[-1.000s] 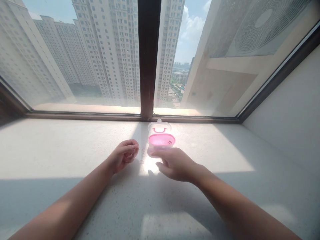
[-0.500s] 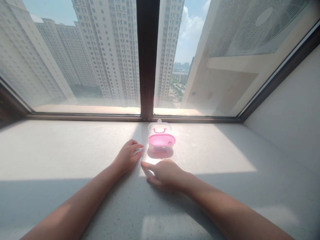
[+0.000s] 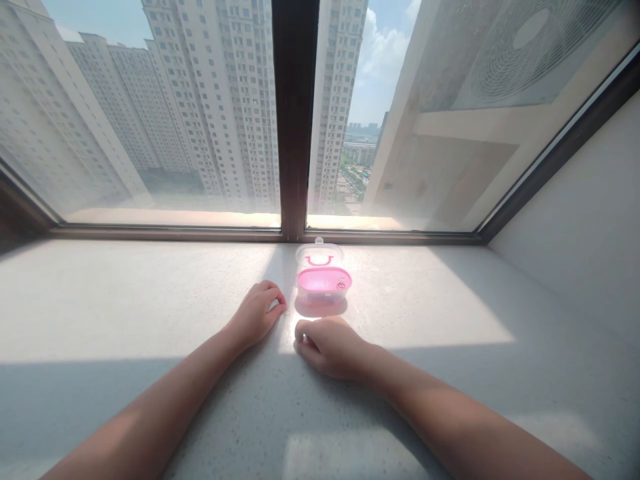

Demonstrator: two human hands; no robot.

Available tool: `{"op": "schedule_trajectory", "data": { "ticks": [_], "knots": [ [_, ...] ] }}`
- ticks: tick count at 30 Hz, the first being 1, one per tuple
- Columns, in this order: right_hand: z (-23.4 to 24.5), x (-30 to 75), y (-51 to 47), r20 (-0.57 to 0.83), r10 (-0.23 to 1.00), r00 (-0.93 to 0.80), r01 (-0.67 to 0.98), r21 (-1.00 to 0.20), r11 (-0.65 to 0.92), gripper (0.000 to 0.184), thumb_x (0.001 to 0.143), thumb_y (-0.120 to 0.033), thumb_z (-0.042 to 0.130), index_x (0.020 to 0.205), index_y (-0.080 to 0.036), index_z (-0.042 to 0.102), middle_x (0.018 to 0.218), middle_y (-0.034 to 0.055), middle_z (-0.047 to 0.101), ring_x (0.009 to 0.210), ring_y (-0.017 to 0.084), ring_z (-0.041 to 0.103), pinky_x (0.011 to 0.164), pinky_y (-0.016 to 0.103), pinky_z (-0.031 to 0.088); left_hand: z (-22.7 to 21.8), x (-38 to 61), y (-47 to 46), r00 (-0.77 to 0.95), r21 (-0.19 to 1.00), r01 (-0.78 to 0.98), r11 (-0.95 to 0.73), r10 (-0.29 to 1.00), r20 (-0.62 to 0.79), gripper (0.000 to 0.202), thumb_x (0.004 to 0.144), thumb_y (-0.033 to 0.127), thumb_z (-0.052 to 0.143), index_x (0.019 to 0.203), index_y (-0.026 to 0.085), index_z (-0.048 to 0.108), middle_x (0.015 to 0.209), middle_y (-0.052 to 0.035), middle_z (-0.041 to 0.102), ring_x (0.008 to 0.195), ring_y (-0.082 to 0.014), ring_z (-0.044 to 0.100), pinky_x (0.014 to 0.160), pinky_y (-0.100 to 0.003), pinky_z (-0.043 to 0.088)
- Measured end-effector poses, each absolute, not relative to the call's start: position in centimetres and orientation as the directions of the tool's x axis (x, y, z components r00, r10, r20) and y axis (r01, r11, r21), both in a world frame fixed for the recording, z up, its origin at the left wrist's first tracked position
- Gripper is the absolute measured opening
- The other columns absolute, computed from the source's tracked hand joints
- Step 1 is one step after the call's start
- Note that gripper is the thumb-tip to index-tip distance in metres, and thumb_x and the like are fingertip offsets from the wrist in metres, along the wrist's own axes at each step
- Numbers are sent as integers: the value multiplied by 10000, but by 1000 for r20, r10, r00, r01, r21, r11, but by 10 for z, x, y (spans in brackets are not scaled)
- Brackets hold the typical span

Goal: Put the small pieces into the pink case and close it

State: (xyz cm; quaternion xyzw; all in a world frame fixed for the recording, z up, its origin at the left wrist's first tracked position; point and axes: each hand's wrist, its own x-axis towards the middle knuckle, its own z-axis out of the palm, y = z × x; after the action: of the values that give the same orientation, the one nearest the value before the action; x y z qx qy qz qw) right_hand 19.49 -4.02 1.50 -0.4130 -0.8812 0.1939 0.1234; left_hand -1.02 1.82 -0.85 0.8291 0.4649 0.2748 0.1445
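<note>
A small pink box (image 3: 324, 281) stands open on the pale stone window sill (image 3: 150, 293), its clear lid (image 3: 319, 254) tipped back toward the window frame. My left hand (image 3: 257, 311) rests on the sill just left of the box, fingers curled in and fingertips pressed to the stone. My right hand (image 3: 327, 345) lies just in front of the box, fingers closed under the palm in a pinch. What either hand holds, if anything, is too small or hidden to make out.
A dark window frame (image 3: 294, 120) with a centre post runs along the back of the sill. A white wall (image 3: 580, 227) closes off the right side. Sunlight falls across the middle of the sill; the near part lies in shadow.
My right hand drew back from the box toward me and curled its fingers shut. My left hand moved forward onto the sill, flattened, then curled its fingers in.
</note>
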Motion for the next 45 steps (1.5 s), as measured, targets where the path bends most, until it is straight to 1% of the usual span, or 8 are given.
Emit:
{"op": "schedule_trajectory", "data": {
  "ticks": [5, 10, 14, 21, 28, 37, 41, 45],
  "knots": [
    [12, 197, -37, 131, 790, -599, 580, -609, 541, 28, 819, -172, 534, 802, -173, 556, 695, -13, 553, 612, 105, 447, 570, 222, 295, -9, -9, 17, 417, 508, 681, -527, 850, 323, 95, 818, 189, 524, 741, 174, 578, 876, -61, 564, 850, -213, 525, 791, -349, 415],
    [11, 200, -31, 211, 767, -606, 481, -670, 565, 35, 800, -131, 546, 776, -156, 548, 740, -6, 516, 667, 108, 456, 629, 220, 352, -8, -9, 16, 413, 511, 671, -538, 843, 344, 113, 826, 146, 468, 747, 170, 545, 860, -60, 558, 833, -207, 512, 769, -341, 408],
    [8, 202, -28, 167, 789, -592, 469, -724, 505, 48, 764, -112, 573, 736, -150, 563, 655, -30, 498, 586, 88, 441, 564, 207, 339, -6, -9, 15, 364, 536, 660, -526, 848, 384, 105, 840, 161, 444, 772, 175, 522, 823, -47, 558, 808, -199, 515, 751, -331, 412],
    [3, 204, -25, 109, 842, -529, 439, -814, 381, 40, 748, -127, 605, 711, -139, 613, 579, -37, 507, 527, 74, 427, 497, 187, 330, -3, -7, 10, 316, 675, 599, -431, 902, 296, 130, 865, 243, 451, 794, 189, 545, 718, 4, 576, 674, -155, 522, 657, -276, 402],
    [0, 204, -23, 112, 855, -506, 407, -843, 351, 82, 750, -186, 666, 818, -141, 674, 607, -30, 539, 535, 76, 424, 510, 196, 357, -6, -10, 14, 178, 861, 413, -295, 954, 242, 205, 813, 318, 567, 939, 181, 651, 819, -31, 680, 734, -177, 604, 696, -289, 463],
    [-1, 204, -20, 37, 880, -473, 373, -897, 239, 183, 742, -248, 709, 888, -137, 725, 644, 7, 607, 554, 88, 476, 523, 211, 397, 3, -6, 8, 181, 918, 340, -206, 972, 151, 179, 751, 278, 629, 872, 172, 707, 848, -53, 727, 786, -202, 649, 734, -308, 493],
    [0, 204, -18, 4, 883, -469, 366, -909, 198, 202, 732, -228, 705, 911, -136, 730, 665, 11, 622, 534, 79, 445, 488, 207, 370, 8, -2, 3, 219, 942, 299, -149, 972, 84, 159, 726, 280, 656, 809, 153, 704, 730, -42, 704, 653, -176, 623, 626, -278, 473],
    [-2, 205, -16, -56, 884, -464, 282, -956, 87, 235, 702, -168, 702, 932, -121, 720, 709, 37, 671, 561, 94, 524, 513, 219, 406, 16, -1, -1, 239, 962, 240, -132, 968, 73, 168, 732, 296, 667, 805, 148, 701, 659, -28, 670, 622, -160, 607, 617, -267, 465]
  ]
}}
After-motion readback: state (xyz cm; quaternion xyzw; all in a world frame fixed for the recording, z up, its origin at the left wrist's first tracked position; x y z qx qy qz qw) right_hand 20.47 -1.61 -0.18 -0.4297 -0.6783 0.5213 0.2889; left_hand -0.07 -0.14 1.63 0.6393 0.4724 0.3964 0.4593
